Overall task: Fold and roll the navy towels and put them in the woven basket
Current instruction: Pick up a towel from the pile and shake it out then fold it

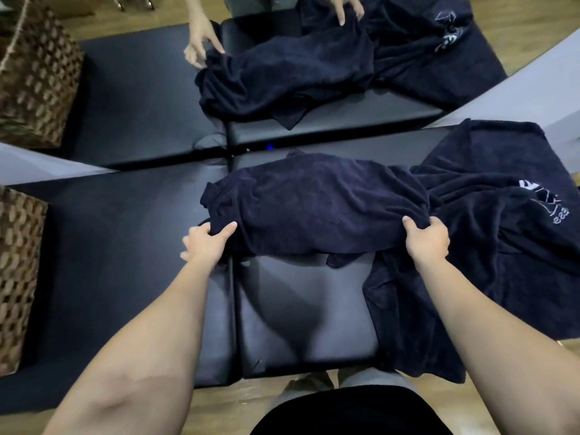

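Towel-spreading stage, I reckon: nothing folded yet. My left hand point(205, 241) pinches the crumpled navy towel point(314, 205) at its 8 o'clock corner, thumb over the cloth and fingers point(224, 230) tucked at the edge. My right hand point(426, 238) grips the 4 o'clock edge. The towel sits mid-desk point(125, 230), the woven basket point(18, 277) off at 9 o'clock, the spare towels point(502, 215) at 3. Next move probably calls for pulling the corners apart and flat before any fold.

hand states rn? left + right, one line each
Left hand: closed, gripping the left end of the navy towel.
Right hand: closed, gripping the right end of the same towel.
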The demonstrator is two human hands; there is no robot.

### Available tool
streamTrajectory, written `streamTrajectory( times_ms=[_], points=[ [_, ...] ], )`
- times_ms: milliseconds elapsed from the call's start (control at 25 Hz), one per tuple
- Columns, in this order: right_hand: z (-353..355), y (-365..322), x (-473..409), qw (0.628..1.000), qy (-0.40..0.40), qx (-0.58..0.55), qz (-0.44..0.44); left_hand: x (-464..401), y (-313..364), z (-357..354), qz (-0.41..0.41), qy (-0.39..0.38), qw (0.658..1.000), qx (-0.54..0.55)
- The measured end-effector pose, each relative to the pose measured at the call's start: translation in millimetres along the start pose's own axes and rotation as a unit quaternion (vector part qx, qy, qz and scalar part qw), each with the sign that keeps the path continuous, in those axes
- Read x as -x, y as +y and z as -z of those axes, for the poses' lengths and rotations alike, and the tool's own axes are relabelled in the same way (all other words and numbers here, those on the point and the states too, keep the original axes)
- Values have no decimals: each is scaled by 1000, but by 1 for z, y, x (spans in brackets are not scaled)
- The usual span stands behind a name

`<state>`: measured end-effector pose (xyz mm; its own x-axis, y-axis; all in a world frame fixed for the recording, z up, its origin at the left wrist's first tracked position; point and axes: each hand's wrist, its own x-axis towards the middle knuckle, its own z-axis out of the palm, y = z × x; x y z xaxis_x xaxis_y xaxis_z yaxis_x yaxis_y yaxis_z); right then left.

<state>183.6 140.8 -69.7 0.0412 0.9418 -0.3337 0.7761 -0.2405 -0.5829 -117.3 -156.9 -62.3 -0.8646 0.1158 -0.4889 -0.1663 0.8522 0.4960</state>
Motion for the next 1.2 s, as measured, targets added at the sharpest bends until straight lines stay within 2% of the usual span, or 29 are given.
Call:
streamTrajectory(
  times_ms=[40,120,200,320,400,480,720,800,880,960,1080,1200],
  points=[
    [3,-3,0,999,9,-34,7,3,7,5,-1,30,999,18],
    [11,-12,3,990,3,-136,28,4,18,15,-18,60,989,132],
    [17,-25,6,974,-8,-223,39,2,28,24,-48,59,957,279],
    [19,-45,6,949,-3,-314,20,0,48,40,-14,84,902,423],
    [23,-58,5,931,0,-365,-7,-4,59,51,32,79,881,465],
    [31,-70,2,915,-3,-404,-17,-11,68,66,28,54,870,489],
    [75,-129,-3,878,-30,-478,2,-3,123,125,-52,33,816,574],
    [99,-153,2,855,-22,-519,12,0,138,151,-101,41,813,572],
    [121,-173,10,834,-11,-551,24,1,151,173,-160,65,828,534],
    [138,-186,17,829,-9,-556,56,13,163,189,-221,93,848,472],
    [156,-194,21,823,0,-560,96,31,176,208,-279,194,884,322],
    [185,-204,40,805,-34,-576,141,48,188,239,-300,270,879,255]
  ],
)
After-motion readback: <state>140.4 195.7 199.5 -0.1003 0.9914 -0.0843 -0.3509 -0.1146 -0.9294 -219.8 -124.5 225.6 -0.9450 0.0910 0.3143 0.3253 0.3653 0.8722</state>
